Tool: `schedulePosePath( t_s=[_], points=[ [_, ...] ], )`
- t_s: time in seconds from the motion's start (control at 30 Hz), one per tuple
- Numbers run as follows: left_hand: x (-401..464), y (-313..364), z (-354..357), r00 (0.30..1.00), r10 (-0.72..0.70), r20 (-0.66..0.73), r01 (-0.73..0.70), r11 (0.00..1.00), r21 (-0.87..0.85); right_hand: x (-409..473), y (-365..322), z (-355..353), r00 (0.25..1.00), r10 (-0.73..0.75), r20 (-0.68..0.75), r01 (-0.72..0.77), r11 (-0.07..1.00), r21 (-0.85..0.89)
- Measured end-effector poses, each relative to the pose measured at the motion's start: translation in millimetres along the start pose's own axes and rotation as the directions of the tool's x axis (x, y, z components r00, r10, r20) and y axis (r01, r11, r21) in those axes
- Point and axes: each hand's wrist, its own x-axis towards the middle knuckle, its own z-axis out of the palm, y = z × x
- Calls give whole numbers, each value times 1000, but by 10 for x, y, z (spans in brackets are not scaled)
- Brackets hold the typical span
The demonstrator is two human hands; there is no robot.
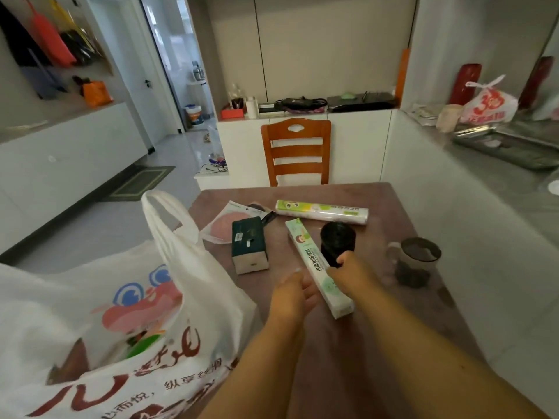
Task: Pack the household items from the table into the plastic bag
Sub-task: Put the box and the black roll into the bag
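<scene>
While half-filled, plastic bag (75, 322) beside table (302, 358)

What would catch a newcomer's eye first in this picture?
The big white plastic bag with red cartoon print fills the lower left. At the centre, the right hand grips a long pale green box on the brown table, left hand beside it. Behind stands an orange wooden chair.

Bare table (348, 352) in front, free approach. Plastic bag (99, 322) walls off the left. Glass mug (414, 261) blocks right. Btwn long box (319, 267) & green pack (249, 244), 1 open lane.
</scene>
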Motion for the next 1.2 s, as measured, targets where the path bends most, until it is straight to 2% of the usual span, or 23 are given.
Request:
schedulePosePath(
  t_s=[0.13,0.2,0.27,0.33,0.4,0.43,0.5,0.6,0.67,0.8,0.87,0.93,1.03,1.1,1.17,1.2],
  points=[
    [519,-137,92,993,-71,-93,72,997,9,263,193,297,988,70,136,-55,992,-116],
    [710,-172,127,989,-82,-125,86,996,30,320,232,418,986,102,128,-81,985,-155],
    [917,-186,155,985,-51,-167,64,996,68,358,206,419,996,46,-78,-58,986,-159],
    [1108,-170,189,970,4,-243,25,993,116,449,123,323,940,-83,-331,26,984,-174],
    [1329,-131,200,909,100,-405,0,971,240,615,28,215,888,-177,-423,104,976,-189],
    [1421,-81,211,857,187,-479,-19,942,334,725,-10,181,898,-193,-396,127,974,-188],
    [1594,42,224,762,330,-557,-18,870,492,950,-47,164,953,-168,-252,123,975,-184],
    [1907,227,161,677,405,-615,84,787,611,1190,-13,202,991,-100,-87,81,978,-194],
    [2133,312,61,672,381,-635,172,753,635,1283,59,229,992,-99,-84,84,983,-160],
    [2416,355,-140,689,197,-697,354,747,562,1397,192,254,990,-108,-93,103,993,-50],
    [2489,311,-212,684,160,-712,369,766,527,1416,205,229,991,-107,-79,105,994,-22],
    [2566,244,-235,704,103,-702,301,853,427,1405,185,160,988,-97,-124,100,995,22],
    [2746,118,-168,699,72,-711,102,975,199,1288,63,-35,928,-147,-342,188,978,88],
    [2351,136,53,767,89,-635,-22,993,113,1142,-45,-214,890,-126,-439,236,949,207],
    [1636,207,326,850,183,-494,-163,983,83,961,-124,-393,903,-45,-427,222,900,375],
    [1364,182,413,864,247,-438,-237,968,77,858,-144,-479,915,1,-403,198,870,452]
  ],
)
